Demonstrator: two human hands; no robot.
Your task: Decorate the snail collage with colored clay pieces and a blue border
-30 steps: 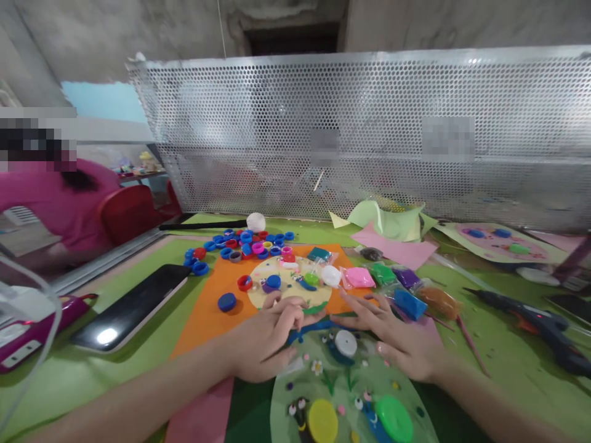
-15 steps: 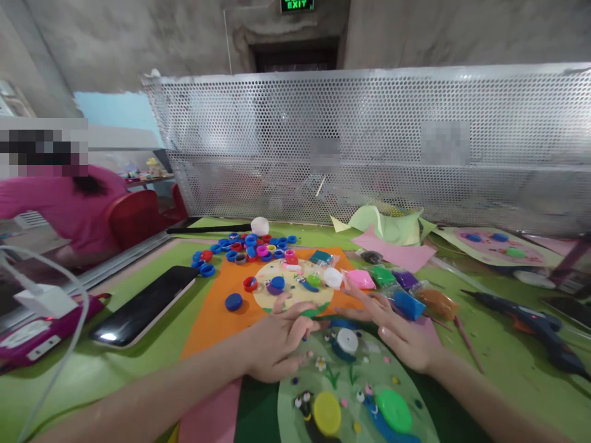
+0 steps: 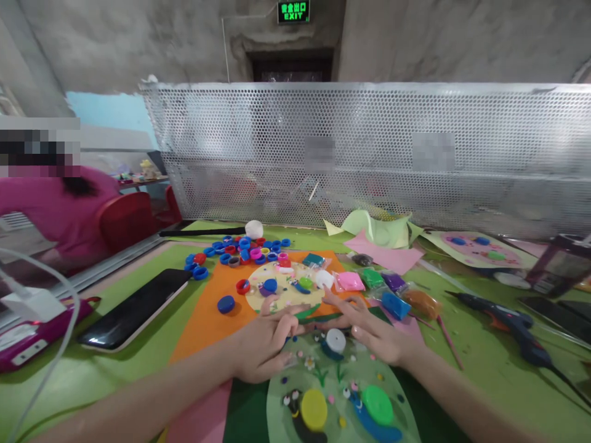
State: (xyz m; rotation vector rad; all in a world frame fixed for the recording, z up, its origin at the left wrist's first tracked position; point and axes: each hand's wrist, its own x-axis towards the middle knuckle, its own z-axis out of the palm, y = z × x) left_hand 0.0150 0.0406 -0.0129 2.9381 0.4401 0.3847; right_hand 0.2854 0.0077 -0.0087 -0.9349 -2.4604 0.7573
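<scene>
My left hand (image 3: 264,341) rests on the top edge of a light green paper oval (image 3: 344,403) decorated with clay snails and bottle caps, fingers bent and pressed together over a dark blue clay strip (image 3: 290,338). My right hand (image 3: 369,329) lies flat beside it with fingers spread, touching the oval's upper rim near a white cap on blue clay (image 3: 335,341). Just beyond my fingertips sits a yellow paper disc (image 3: 284,292) on an orange sheet (image 3: 207,317).
Several blue, red and pink bottle caps (image 3: 240,251) lie behind the orange sheet. Clay packets (image 3: 373,283) sit to the right, a glue gun (image 3: 508,323) further right. A dark tablet (image 3: 133,307) lies left. A perforated metal screen (image 3: 369,154) backs the table. A person in pink (image 3: 50,209) sits far left.
The view has tilted up a little. Both hands stay at the oval's top edge; the right hand has shifted slightly toward the left hand.
</scene>
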